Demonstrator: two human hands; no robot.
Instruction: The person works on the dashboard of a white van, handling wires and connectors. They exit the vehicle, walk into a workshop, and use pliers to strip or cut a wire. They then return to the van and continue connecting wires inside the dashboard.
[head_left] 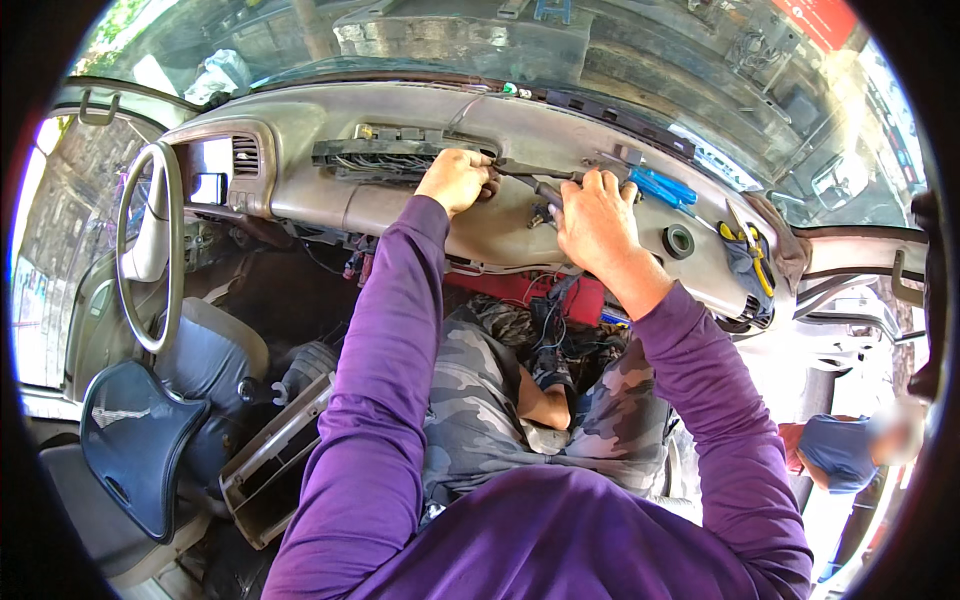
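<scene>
- Basically, dark-handled pliers [541,187] sit over the middle of the dashboard [300,115], nose pointing left; the right hand [598,215] is wrapped round the handles, which look spread. Likely slip: squeezing off-line, with the nose so close to the other hand's fingers.
- Left hand [456,180] is bunched up right at that nose, at the right end of the wired black housing [372,158] — fingertips pinched together, but can't tell on what. Pinched skin possible if the pliers jump.
- Hands near each other, not touching, bridged by the pliers; a hard pull could strain or nick the wires in the housing.
- Blue-handled tool [662,188] lies just right of the right hand, toward the dashboard's windscreen edge; a swinging wrist could knock it.
- Tape roll [678,241] is near the dashboard's front edge — curved surface, so a bump might send it over.
- Yellow-handled tool [763,268] at the dashboard's right end, less exposed, though it could slide off too.
- Below the front edge, loose wires [552,312] hang between the knees; dropped small bits would probably get lost there.
</scene>
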